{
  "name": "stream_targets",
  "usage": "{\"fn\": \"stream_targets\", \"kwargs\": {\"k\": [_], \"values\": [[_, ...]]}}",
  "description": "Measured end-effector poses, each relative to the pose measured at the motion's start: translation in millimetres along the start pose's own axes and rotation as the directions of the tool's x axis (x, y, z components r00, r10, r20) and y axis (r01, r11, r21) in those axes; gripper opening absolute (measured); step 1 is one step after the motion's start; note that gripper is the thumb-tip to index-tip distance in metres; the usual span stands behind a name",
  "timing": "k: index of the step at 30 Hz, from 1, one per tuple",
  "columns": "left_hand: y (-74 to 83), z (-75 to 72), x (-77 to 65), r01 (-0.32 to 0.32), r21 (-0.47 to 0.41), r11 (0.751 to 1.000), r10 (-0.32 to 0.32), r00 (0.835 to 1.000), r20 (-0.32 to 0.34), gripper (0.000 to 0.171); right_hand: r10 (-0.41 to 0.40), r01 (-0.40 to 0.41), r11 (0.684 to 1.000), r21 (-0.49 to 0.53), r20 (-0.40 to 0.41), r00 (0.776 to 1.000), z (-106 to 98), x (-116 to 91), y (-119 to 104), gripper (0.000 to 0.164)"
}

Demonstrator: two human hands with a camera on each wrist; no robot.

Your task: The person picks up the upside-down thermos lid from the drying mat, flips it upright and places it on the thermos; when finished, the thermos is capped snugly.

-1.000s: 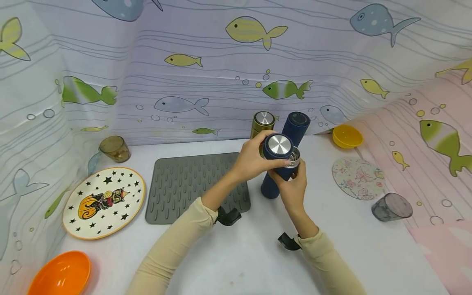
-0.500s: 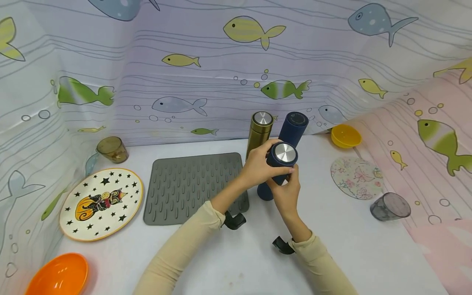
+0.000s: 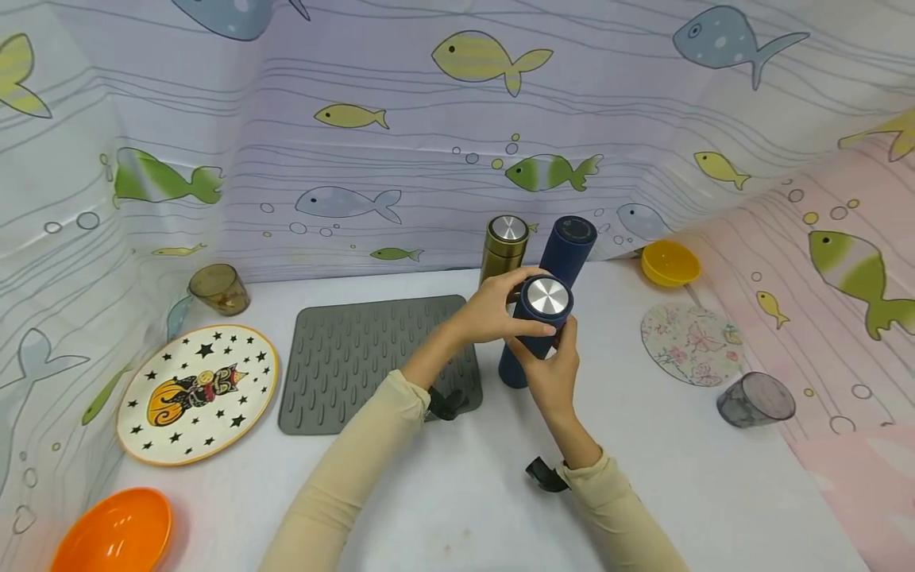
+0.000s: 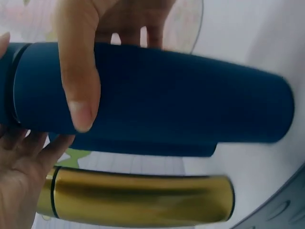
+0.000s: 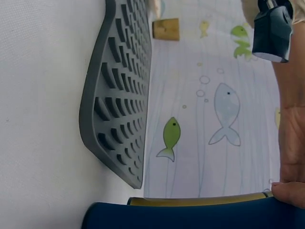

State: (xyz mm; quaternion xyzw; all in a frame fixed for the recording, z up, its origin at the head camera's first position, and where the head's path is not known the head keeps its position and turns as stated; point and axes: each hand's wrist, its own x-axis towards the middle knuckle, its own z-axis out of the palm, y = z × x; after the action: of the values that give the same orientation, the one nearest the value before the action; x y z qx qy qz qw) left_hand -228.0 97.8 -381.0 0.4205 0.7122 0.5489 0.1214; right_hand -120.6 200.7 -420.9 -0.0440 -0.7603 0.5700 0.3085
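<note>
A dark blue thermos (image 3: 516,364) stands upright on the table under a blue lid (image 3: 546,296) with a silver top. My left hand (image 3: 492,314) holds the lid, thumb and fingers on either side of it. Lower down, my right hand (image 3: 554,380) grips the body; its thumb crosses the blue wall in the left wrist view. A thin dark seam (image 4: 17,86) shows between lid and body there. Behind stand a gold thermos (image 3: 503,256) and a second blue thermos (image 3: 568,253), both apart from my hands.
A grey ribbed mat (image 3: 379,361) lies left of the thermoses. Farther left are a star-patterned plate (image 3: 246,397), a brown cup (image 3: 220,289) and an orange bowl (image 3: 117,532). Rightward are a yellow bowl (image 3: 670,264), a floral round mat (image 3: 692,345) and a grey cup (image 3: 756,400).
The lid has moved from above and beside the thermos's steel mouth onto its top, covering the mouth. Both hands came slightly down and toward me, then shifted a little left.
</note>
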Motion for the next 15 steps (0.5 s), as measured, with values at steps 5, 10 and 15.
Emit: {"fn": "stream_targets", "kwargs": {"k": [5, 10, 15], "values": [[-1.0, 3.5, -1.2, -0.041, 0.094, 0.995, 0.046, 0.998, -0.053, 0.07, 0.003, -0.003, 1.0, -0.008, -0.012, 1.0, 0.3, -1.3, -0.3, 0.069], [-2.5, 15.6, -5.4, -0.082, 0.16, 0.984, 0.113, 0.975, -0.193, 0.069, -0.007, 0.006, 1.0, -0.016, -0.047, 0.999, 2.9, -2.8, -0.7, 0.068], [-4.9, 21.3, -8.9, -0.1, 0.137, 0.985, 0.132, 0.96, -0.246, 0.069, -0.03, 0.028, 0.999, -0.03, -0.08, 0.996, 4.5, -2.7, -1.6, 0.068]]}}
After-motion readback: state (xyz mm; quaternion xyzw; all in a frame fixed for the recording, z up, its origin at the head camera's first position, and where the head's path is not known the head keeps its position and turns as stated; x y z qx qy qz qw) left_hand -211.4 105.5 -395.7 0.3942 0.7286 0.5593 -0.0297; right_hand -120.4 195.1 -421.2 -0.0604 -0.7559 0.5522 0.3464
